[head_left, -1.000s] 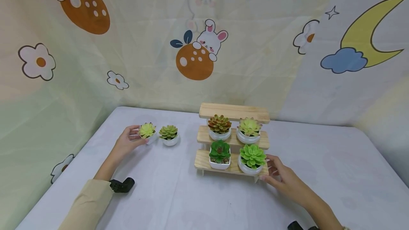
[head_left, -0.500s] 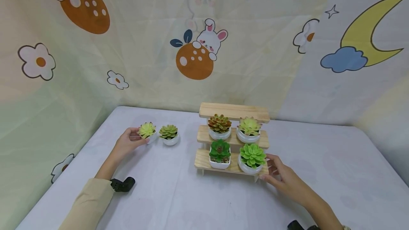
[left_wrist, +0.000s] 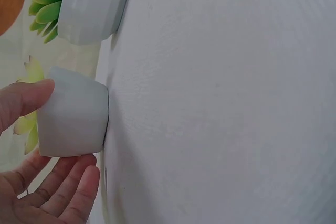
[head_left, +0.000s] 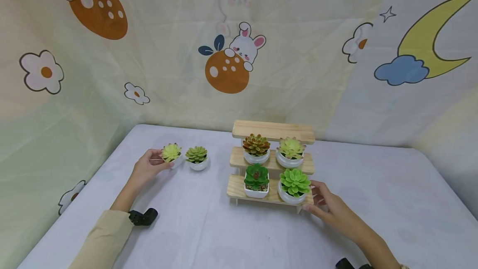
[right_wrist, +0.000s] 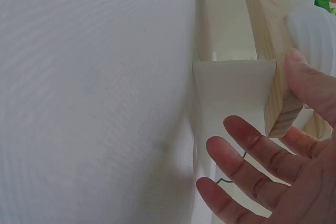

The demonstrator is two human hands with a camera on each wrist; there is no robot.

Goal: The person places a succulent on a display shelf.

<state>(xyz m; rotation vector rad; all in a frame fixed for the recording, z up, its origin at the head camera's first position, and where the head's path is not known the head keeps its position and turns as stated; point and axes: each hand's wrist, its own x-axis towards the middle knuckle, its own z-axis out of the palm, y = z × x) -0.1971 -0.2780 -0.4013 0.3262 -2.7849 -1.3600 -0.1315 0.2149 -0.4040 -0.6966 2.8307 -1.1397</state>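
Note:
My left hand (head_left: 149, 166) holds a small yellow-green potted succulent (head_left: 171, 152) at the left of the table. In the left wrist view its thumb lies at the rim of the white pot (left_wrist: 73, 116), and the fingertips touch the opposite side. Just to the right stands a second green potted succulent (head_left: 197, 155). A tiered wooden plant stand (head_left: 274, 130) carries a reddish succulent (head_left: 256, 144), a pale green one (head_left: 292, 148), a dark green one (head_left: 257, 176) and a bright green one (head_left: 295, 182). My right hand (head_left: 330, 204) grips the right end of its lowest board (right_wrist: 283, 98), thumb on top, other fingers spread.
A white cloth covers the table (head_left: 209, 235). Behind it hangs a printed fabric backdrop (head_left: 298, 74) with rabbits, flowers and a moon. A black wrist device (head_left: 143, 216) sits at the left cuff.

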